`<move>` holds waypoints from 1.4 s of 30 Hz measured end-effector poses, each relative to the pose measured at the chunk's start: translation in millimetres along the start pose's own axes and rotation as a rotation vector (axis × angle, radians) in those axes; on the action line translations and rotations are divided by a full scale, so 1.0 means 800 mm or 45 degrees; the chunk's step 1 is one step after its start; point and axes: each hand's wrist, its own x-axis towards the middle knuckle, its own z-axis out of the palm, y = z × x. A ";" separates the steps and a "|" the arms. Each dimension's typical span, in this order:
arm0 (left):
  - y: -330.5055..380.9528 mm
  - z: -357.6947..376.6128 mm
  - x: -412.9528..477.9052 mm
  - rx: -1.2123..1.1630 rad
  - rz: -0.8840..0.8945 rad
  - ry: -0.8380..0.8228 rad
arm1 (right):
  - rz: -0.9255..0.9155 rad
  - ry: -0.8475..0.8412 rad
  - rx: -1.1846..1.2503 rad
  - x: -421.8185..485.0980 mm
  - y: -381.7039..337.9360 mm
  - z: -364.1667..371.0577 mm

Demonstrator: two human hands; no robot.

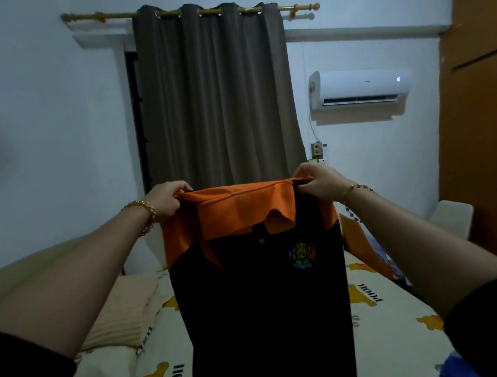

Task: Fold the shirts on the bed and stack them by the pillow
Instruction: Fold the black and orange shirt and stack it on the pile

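A black polo shirt (264, 305) with orange shoulders, an orange collar and a small chest badge hangs upright in the air over the bed (398, 325). My left hand (167, 201) grips its left shoulder corner and my right hand (319, 183) grips the right one, both at about the same height. The shirt's sleeves appear folded behind it, and its lower part runs out of view at the bottom. A cream pillow (123, 312) lies on the bed to the left.
More clothes, orange and blue, lie in a heap at the bed's right side (372, 253); a blue piece shows at the bottom right (457, 368). A brown curtain (217, 102) hangs ahead, a wooden wardrobe (477, 113) stands right, and a white chair (452, 218) is beside it.
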 end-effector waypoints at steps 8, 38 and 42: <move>-0.074 -0.030 0.026 -0.603 -0.134 -0.028 | 0.078 0.279 0.190 0.055 -0.060 0.075; -0.057 0.102 0.078 -0.752 -0.397 -0.336 | 0.090 -0.571 1.763 0.139 -0.101 0.166; -0.056 0.130 0.099 -0.866 -0.421 -0.118 | 0.029 -0.431 1.478 0.139 -0.082 0.172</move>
